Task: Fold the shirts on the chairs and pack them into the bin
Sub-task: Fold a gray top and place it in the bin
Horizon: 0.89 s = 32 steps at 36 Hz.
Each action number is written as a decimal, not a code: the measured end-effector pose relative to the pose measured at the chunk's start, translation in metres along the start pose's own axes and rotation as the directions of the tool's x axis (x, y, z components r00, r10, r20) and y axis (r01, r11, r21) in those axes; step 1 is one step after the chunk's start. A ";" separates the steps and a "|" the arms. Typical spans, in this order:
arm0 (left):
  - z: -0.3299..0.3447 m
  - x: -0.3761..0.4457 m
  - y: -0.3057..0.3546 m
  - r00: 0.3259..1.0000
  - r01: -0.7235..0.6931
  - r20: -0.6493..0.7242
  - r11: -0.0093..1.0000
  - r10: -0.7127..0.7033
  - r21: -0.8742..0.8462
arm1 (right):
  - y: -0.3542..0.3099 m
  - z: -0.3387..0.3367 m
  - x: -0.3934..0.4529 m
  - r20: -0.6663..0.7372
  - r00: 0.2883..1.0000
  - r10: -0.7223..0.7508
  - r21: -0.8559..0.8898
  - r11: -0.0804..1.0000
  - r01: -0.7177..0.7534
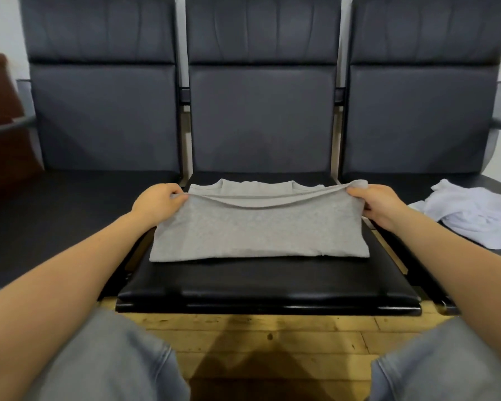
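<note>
Head view: the left hand (158, 202) pinches the left corner of the gray shirt (258, 233) with curled fingers; the shirt lies half-folded on the middle chair (269, 287). The right hand (383, 205) pinches its right corner. A crumpled white shirt (480, 215) lies on the right chair.

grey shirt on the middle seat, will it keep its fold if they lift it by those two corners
Probably not: the grey shirt looks floppy, its lifted edge sagging between the left hand and right hand. It seems light, so supporting it from underneath would likely hold the fold better.
</note>
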<state>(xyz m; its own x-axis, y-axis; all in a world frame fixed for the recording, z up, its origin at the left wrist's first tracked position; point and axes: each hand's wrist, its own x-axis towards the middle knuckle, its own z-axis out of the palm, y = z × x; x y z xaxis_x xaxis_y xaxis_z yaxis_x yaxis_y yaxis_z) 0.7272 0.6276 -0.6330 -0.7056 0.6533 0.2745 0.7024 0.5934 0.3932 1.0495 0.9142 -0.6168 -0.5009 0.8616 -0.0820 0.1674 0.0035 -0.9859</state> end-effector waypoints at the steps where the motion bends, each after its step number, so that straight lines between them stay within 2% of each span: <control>1: 0.004 0.005 0.000 1.000 -0.004 -0.014 1.000 0.004 -0.011 | 0.000 0.002 0.006 -0.026 1.000 0.006 0.007 1.000 -0.006; 4: 0.013 0.019 0.001 0.998 -0.045 -0.051 0.999 0.045 0.010 | 0.003 0.008 0.021 -0.082 0.997 0.012 0.030 1.000 -0.009; 7: 0.021 0.031 0.005 0.990 -0.124 -0.046 0.984 0.131 0.130 | 0.005 0.012 0.034 -0.128 0.992 0.015 0.018 1.000 -0.012; 11: 0.028 0.058 0.012 0.974 -0.214 -0.014 0.944 0.225 0.252 | 0.007 0.018 0.063 -0.156 0.988 -0.012 -0.041 0.999 0.006; 15: 0.029 0.084 0.013 0.969 -0.236 -0.004 0.924 0.249 0.301 | 0.010 0.026 0.090 -0.192 0.981 -0.019 -0.134 0.991 -0.007; 20: 0.035 0.115 0.007 0.979 -0.187 -0.033 0.950 0.201 0.249 | 0.013 0.033 0.127 -0.218 0.976 -0.011 -0.195 0.980 -0.033; 25: 0.051 0.150 0.001 0.992 -0.119 -0.003 0.963 0.124 0.242 | 0.022 0.041 0.165 -0.257 0.966 -0.028 -0.327 0.943 -0.060; 29: 0.080 0.170 -0.007 0.992 -0.072 0.125 0.926 0.027 0.371 | 0.037 0.051 0.182 -0.221 0.969 -0.112 -0.563 0.826 -0.033; 32: 0.102 0.171 -0.011 0.998 0.001 0.062 0.916 -0.028 0.401 | 0.041 0.060 0.184 -0.204 0.965 -0.165 -0.694 0.719 -0.023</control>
<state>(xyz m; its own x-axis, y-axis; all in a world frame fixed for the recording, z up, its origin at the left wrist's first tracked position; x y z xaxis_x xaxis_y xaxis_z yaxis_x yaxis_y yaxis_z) 0.6078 0.7807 -0.6797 -0.7178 0.6642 0.2086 0.6804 0.7328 0.0083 0.9133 1.0430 -0.6813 -0.3381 0.9342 0.1137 0.7214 0.3349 -0.6061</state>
